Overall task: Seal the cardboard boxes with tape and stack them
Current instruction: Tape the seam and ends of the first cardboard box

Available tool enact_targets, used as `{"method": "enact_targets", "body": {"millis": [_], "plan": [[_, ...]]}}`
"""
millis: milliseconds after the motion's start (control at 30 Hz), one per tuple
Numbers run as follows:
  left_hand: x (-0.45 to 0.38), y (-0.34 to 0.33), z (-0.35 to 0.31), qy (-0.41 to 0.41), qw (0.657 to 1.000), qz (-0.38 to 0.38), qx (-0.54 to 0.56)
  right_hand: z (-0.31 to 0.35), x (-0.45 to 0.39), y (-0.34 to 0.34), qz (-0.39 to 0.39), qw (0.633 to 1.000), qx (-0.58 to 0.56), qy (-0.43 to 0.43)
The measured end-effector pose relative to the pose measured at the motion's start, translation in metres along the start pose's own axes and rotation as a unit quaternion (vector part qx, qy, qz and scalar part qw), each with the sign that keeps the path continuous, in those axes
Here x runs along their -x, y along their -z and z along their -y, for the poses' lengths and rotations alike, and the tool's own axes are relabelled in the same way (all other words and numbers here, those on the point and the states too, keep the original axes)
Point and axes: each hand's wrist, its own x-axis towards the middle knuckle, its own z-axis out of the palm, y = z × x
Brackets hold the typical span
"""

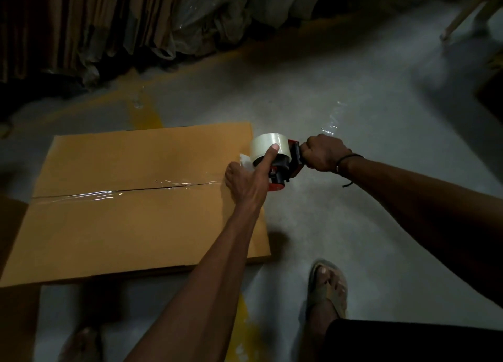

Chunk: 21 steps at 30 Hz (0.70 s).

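— So where is the work standing?

— On the floor [353, 225] the box [130, 225] is lying flat, clear tape [109, 194] running along its centre seam to the right edge.

— And the hands?

— The right hand [325, 152] is gripping the dispenser [283, 168] handle just past that edge; the left hand [245, 183] is pressing the tape end down, forefinger on the roll [265, 148].

— Next?

— Probably tearing the tape, then stacking. Bare floor is lying open to the right; a sandalled foot [328, 288] is standing near.
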Motion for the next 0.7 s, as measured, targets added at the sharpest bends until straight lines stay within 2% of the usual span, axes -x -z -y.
{"method": "enact_targets", "body": {"millis": [200,367,500,700], "plan": [[-0.007,0.003,0.011,-0.019,0.999,0.006,0.031,0.000,-0.001,-0.006,-0.017,1.000,0.007,-0.021],[-0.037,-0.007,0.031,0.025,0.996,0.046,0.068,0.001,-0.001,-0.005,0.010,1.000,0.017,-0.016],[-0.014,-0.002,0.004,0.047,0.996,0.067,0.023,-0.002,-0.002,-0.005,0.023,0.999,0.026,-0.010],[-0.004,-0.011,-0.001,0.022,0.999,0.020,-0.043,-0.004,-0.003,-0.014,0.015,0.999,0.040,-0.013]]}}
